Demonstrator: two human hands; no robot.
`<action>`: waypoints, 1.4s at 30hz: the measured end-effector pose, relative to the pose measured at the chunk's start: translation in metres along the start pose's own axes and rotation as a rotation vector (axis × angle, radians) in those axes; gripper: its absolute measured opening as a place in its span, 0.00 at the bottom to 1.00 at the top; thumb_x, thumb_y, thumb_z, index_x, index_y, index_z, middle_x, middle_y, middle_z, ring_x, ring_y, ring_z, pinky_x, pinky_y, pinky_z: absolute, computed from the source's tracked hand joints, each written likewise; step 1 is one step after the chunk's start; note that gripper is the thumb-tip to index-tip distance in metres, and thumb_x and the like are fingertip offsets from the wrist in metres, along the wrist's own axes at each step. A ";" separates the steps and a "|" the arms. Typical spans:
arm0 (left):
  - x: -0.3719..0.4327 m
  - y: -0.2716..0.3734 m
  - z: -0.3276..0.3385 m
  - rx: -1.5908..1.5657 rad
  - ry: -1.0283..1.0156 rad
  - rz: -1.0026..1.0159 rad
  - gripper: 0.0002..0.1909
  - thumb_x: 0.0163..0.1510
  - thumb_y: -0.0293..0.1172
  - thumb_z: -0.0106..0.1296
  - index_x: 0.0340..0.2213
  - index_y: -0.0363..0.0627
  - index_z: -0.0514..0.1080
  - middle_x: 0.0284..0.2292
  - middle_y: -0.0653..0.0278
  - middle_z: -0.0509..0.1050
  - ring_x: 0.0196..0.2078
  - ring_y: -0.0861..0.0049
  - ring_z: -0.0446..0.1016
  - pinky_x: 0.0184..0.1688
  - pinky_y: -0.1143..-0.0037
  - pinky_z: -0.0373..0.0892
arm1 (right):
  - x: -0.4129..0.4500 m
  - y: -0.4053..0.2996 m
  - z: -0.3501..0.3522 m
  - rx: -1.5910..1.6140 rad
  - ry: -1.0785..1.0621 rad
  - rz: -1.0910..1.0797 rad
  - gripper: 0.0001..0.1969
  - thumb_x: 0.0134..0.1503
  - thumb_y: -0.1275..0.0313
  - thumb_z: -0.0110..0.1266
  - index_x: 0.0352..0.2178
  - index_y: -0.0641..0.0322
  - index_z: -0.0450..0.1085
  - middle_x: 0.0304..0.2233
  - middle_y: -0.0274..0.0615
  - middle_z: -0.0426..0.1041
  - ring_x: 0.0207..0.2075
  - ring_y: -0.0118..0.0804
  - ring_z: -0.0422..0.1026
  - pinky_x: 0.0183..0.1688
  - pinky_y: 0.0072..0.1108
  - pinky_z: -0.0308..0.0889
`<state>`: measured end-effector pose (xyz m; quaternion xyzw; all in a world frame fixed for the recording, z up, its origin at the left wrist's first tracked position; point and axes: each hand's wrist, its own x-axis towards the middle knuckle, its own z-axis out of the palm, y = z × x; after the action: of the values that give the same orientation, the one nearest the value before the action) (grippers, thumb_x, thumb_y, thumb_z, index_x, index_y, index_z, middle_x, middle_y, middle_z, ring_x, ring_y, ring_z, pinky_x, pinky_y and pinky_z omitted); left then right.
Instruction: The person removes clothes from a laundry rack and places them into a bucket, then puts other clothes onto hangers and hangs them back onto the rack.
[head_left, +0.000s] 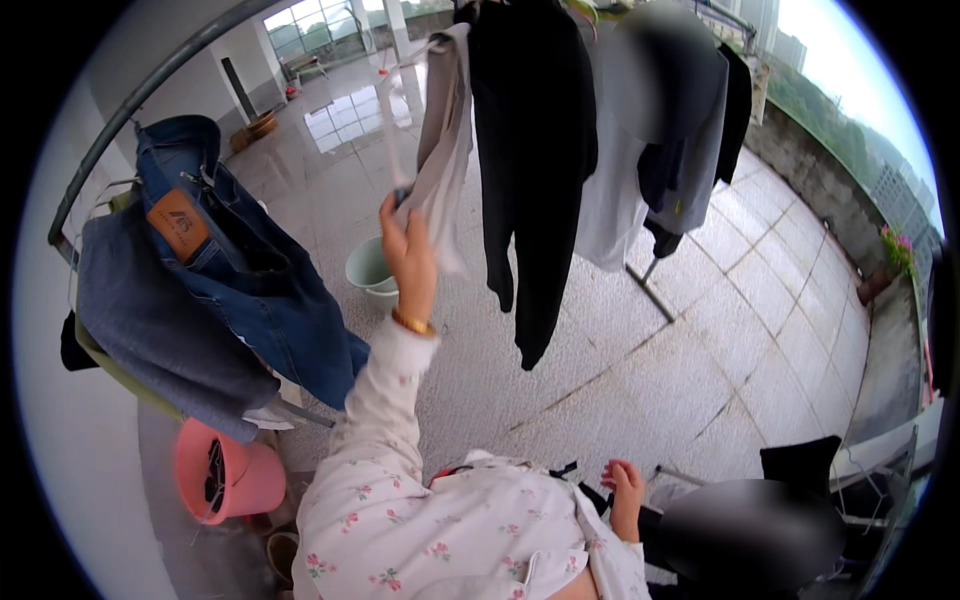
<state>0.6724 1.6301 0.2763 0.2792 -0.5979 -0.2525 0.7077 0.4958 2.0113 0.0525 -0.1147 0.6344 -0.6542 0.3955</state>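
My left hand (409, 259) is raised among the hanging laundry, at the left edge of a pale, thin garment (444, 161). A narrow pale strip (390, 124) of cloth runs down to its fingertips, where a small dark thing (401, 196) shows. Blur hides whether the fingers grip the cloth. Just right of that garment hang black trousers (536, 157). Low beside my body, my right hand (625, 499) has loosely curled, parted fingers and nothing visible in it. Blue jeans (262, 300) hang to the left of my left arm.
A curved metal rail (150, 82) crosses the upper left, above a grey-blue garment (161, 322). A pink bucket (247, 480) with dark contents and a pale green bucket (367, 270) stand on the floor. Light garments (607, 202) hang farther right, before a concrete parapet (810, 172).
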 end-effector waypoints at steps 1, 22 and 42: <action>-0.026 -0.003 -0.010 -0.160 0.057 -0.171 0.19 0.53 0.30 0.40 0.46 0.39 0.57 0.43 0.57 0.64 0.44 0.70 0.63 0.48 0.75 0.57 | 0.003 0.001 0.001 -0.015 -0.014 0.016 0.09 0.53 0.70 0.44 0.31 0.66 0.66 0.27 0.36 0.69 0.27 0.25 0.67 0.29 0.17 0.63; -0.206 0.050 -0.116 -0.431 -0.107 -1.198 0.20 0.54 0.31 0.38 0.48 0.35 0.54 0.43 0.58 0.63 0.44 0.75 0.64 0.46 0.77 0.60 | 0.101 -0.047 0.195 0.625 -0.676 0.416 0.33 0.49 0.52 0.46 0.53 0.53 0.48 0.50 0.42 0.55 0.50 0.40 0.56 0.50 0.32 0.55; -0.235 -0.071 -0.138 0.115 -0.522 -0.738 0.19 0.54 0.30 0.41 0.44 0.31 0.58 0.41 0.57 0.65 0.42 0.76 0.63 0.46 0.78 0.58 | 0.091 -0.028 0.008 0.641 -0.047 0.086 0.05 0.49 0.75 0.48 0.29 0.56 0.60 0.25 0.34 0.67 0.16 0.17 0.54 0.16 0.12 0.50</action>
<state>0.7702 1.7551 0.0433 0.4397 -0.6297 -0.5161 0.3793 0.4303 1.9423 0.0480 0.0273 0.3910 -0.8004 0.4535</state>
